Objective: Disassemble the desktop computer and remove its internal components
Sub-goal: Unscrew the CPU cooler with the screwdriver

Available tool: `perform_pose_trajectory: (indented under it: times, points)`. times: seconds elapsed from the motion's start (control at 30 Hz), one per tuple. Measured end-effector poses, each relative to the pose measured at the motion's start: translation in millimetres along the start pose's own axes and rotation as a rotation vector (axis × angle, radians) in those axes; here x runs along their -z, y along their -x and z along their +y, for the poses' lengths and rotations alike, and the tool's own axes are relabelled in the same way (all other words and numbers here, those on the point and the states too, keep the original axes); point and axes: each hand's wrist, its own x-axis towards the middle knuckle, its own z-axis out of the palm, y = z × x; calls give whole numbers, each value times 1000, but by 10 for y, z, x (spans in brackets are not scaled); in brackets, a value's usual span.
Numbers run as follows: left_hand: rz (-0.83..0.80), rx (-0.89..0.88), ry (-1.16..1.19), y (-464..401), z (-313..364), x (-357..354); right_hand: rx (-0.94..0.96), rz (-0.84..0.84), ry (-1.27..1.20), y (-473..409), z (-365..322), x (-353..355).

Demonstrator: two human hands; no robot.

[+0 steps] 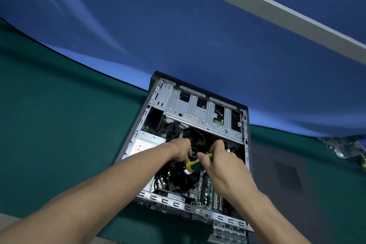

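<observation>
An open desktop computer case (200, 113) lies on its side on a green table. Inside I see a silver drive cage, a power supply (145, 143) at the left, a green motherboard (208, 190) and a CPU fan (188, 176) partly hidden by my hands. My right hand (221, 162) grips a screwdriver with a yellow and green handle (198, 164) over the middle of the case. My left hand (181, 151) reaches in beside it, fingers curled down among the cables; what they hold is hidden.
The dark grey side panel (287, 176) lies flat to the right of the case. A crumpled clear plastic bag (340, 147) sits at the far right. A blue cloth (178, 35) hangs behind the green table (59, 134).
</observation>
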Motion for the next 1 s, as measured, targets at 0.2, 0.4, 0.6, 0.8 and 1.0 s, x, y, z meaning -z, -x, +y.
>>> perform_pose_trajectory:
  times: [0.2, 0.4, 0.6, 0.8, 1.0]
  points:
    - [6, -1, -5, 12, -1, 6, 21, -27, -153, 40, -11, -29]
    - [18, 17, -17, 31, 10, 14, 127, 27, -148, 117, -34, -121]
    - [5, 9, -35, 14, -12, 5, -17, 28, -41, 7, 14, -38]
    - [-8, 14, -16, -4, -19, 5, 8, -121, -99, -16, 24, 6]
    - [-10, 12, 0, -5, -19, 6, 23, -93, -100, -71, 69, -4]
